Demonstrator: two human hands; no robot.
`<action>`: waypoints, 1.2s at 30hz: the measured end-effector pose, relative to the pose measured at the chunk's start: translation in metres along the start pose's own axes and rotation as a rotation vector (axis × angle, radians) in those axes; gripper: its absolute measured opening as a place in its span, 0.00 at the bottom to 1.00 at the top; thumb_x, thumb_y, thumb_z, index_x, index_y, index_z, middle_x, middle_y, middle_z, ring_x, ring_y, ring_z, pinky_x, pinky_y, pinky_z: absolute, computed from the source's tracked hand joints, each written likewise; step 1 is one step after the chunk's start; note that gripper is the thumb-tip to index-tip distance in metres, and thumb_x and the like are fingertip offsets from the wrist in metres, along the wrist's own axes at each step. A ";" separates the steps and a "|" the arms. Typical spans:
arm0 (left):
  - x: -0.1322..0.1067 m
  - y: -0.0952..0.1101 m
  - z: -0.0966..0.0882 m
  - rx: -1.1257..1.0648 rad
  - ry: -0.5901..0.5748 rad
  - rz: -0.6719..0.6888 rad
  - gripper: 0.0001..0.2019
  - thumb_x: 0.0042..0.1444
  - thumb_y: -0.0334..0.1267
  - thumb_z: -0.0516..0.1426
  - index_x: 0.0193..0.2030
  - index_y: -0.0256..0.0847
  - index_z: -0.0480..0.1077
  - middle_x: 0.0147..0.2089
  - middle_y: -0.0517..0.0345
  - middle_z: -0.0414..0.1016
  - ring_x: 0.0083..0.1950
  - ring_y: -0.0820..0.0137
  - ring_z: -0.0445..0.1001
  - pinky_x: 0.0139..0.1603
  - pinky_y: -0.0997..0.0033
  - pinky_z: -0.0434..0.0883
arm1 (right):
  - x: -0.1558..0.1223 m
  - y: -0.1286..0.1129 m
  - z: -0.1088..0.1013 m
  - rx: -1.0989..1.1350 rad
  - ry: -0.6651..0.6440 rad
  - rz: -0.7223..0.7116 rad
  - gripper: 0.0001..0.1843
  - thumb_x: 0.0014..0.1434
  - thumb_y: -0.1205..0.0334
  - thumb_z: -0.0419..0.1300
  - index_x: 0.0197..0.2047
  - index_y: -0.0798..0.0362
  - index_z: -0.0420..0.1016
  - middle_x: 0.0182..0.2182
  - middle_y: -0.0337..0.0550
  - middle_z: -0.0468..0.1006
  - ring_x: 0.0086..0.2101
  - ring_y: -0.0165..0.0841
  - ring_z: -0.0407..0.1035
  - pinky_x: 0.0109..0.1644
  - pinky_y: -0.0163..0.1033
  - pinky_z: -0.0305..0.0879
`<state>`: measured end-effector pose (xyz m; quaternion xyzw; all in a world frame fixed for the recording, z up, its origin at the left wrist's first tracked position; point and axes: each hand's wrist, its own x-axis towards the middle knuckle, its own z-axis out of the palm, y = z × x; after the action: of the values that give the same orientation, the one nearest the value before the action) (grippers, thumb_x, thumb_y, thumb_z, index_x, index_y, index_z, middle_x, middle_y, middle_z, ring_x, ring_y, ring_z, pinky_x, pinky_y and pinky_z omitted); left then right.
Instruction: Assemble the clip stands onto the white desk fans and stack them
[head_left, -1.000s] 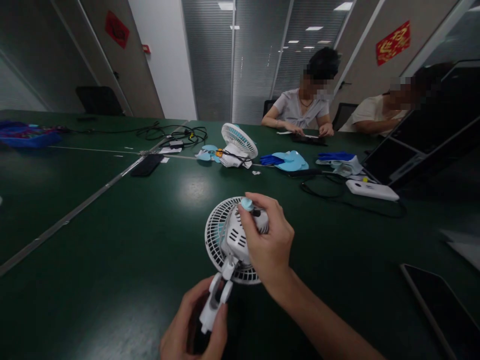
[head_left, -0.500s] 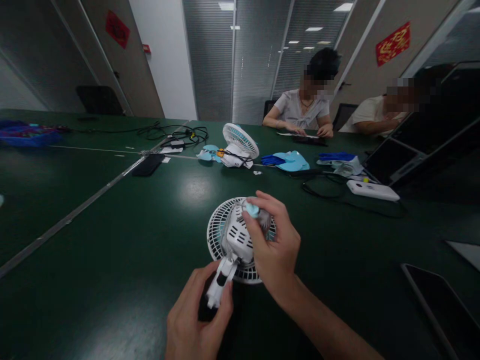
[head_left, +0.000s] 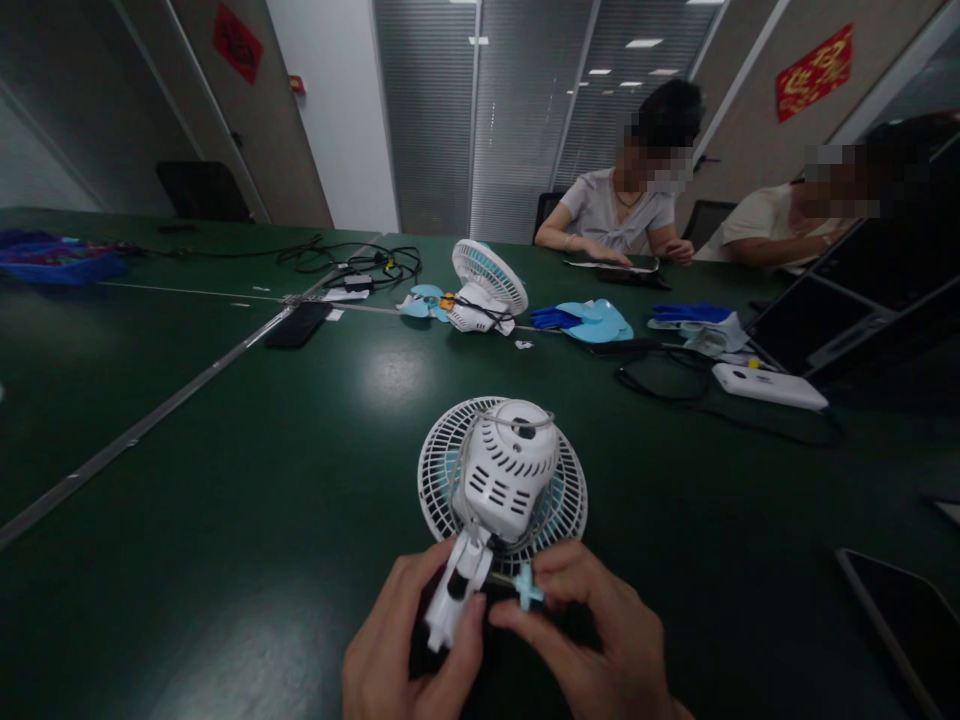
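Observation:
A small white fan (head_left: 504,478) lies grille-down on the green table, its motor housing facing up and a grey cord looped round it. My left hand (head_left: 409,640) is closed round the fan's white neck (head_left: 456,592), thumb on one side and fingers on the other. Between the thumb and fingers of my right hand (head_left: 600,630) is a light blue cross-shaped knob (head_left: 528,587). A thin metal shaft runs from the knob toward the neck; whether its tip touches the neck, I cannot tell.
A second fan (head_left: 486,285) stands farther back, between blue fan blades (head_left: 596,320) and an orange-centred blue piece (head_left: 427,302). Black phone (head_left: 298,325), coiled cables (head_left: 360,262), white power strip (head_left: 771,386) and dark tablet (head_left: 900,620) lie around. Two people sit opposite.
My right hand has come down from the top of the motor housing to beside the neck, carrying the blue knob. The housing's top is now uncovered. My left hand keeps its hold.

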<state>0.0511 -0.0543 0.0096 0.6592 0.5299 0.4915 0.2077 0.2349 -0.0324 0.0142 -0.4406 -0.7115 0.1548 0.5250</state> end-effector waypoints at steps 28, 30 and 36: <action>-0.005 -0.005 -0.002 0.044 0.033 0.023 0.19 0.70 0.31 0.53 0.64 0.45 0.70 0.52 0.52 0.79 0.50 0.66 0.82 0.47 0.71 0.81 | -0.011 -0.002 0.004 0.181 -0.378 0.336 0.14 0.77 0.56 0.55 0.38 0.49 0.72 0.28 0.33 0.76 0.21 0.25 0.74 0.25 0.27 0.71; -0.004 -0.005 -0.003 0.036 0.017 0.034 0.20 0.70 0.31 0.53 0.66 0.46 0.69 0.52 0.52 0.79 0.51 0.66 0.82 0.49 0.71 0.81 | -0.010 0.000 0.006 0.147 -0.346 0.258 0.13 0.77 0.58 0.55 0.38 0.49 0.73 0.31 0.36 0.78 0.26 0.27 0.77 0.32 0.28 0.74; -0.005 -0.006 0.001 0.014 -0.007 0.035 0.22 0.70 0.32 0.53 0.68 0.50 0.67 0.53 0.50 0.79 0.51 0.63 0.82 0.49 0.67 0.82 | 0.001 0.001 0.008 -0.245 -0.285 -0.152 0.17 0.80 0.62 0.47 0.51 0.49 0.77 0.43 0.45 0.85 0.38 0.32 0.83 0.41 0.31 0.77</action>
<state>0.0490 -0.0569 0.0023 0.6717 0.5209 0.4889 0.1964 0.2277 -0.0288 0.0110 -0.4201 -0.8233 0.0878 0.3715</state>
